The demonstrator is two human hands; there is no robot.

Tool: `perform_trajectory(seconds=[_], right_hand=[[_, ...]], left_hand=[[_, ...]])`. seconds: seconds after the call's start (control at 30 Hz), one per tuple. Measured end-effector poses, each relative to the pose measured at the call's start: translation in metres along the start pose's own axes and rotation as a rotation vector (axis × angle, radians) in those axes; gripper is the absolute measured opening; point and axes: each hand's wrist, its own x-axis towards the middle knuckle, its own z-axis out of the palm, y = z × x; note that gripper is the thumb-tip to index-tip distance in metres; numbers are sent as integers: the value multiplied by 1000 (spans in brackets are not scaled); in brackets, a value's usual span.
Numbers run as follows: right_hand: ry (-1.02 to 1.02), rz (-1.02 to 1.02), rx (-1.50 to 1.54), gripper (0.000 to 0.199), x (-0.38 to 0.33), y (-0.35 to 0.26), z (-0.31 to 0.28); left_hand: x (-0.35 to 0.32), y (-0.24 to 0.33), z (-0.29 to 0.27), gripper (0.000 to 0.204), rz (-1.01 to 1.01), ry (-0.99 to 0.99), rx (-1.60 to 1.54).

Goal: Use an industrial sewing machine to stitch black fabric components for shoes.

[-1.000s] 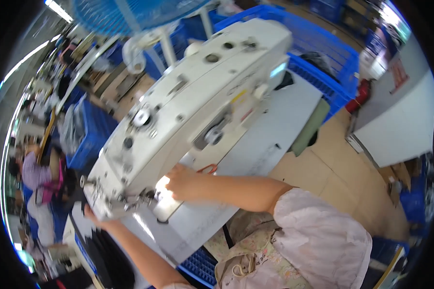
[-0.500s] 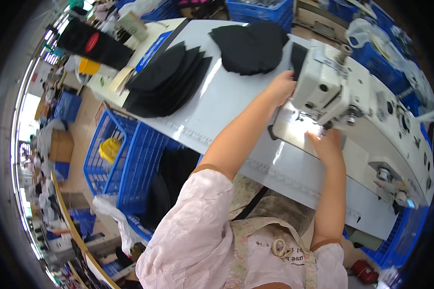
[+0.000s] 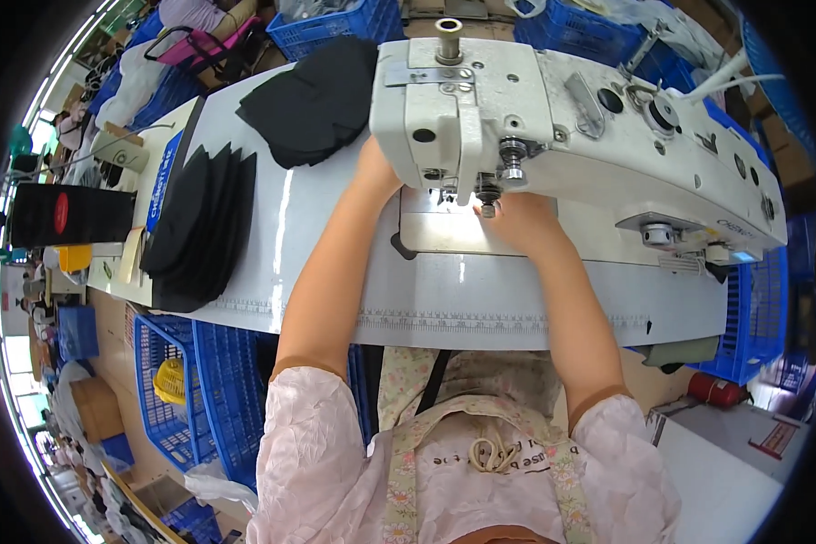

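Black fabric stacks (image 3: 199, 227) flank the sewing machine (image 3: 553, 118) hiding both hands' grip, untellable

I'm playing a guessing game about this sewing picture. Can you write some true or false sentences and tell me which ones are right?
1. Both hands are up by the needle of the white sewing machine. True: the left hand and right hand are under its head.
2. The black fabric pieces lie to the person's right. False: both black stacks lie to the left.
3. The baskets under the table are blue. True.
4. The person's sleeves are dark green. False: the sleeves are pale pink.
5. The right hand holds scissors. False: no scissors show.
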Motion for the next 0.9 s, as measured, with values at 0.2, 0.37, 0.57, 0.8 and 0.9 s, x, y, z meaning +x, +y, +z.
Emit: perform_trajectory(seconds=[0.2,0.37,0.57,0.8,0.9], right_hand=[[-33,35,45,28,-5,-1,-10],[-18,-31,72,17,-6,0,-9],[165,-283,163,20,-24,4,-7],[197,-303,163,21,-30,-5,-5],[131,-309,141,20,-29,-10,-13]], left_hand=[[-8,4,-2,38,-5,66,-136],[-15,19,-18,26,-48,-40,-159],[-30,35,-43,34,-131,-337,-203],[-42,44,-42,30,-174,-374,-201],[-43,45,-39,30,-295,-375,-267]])
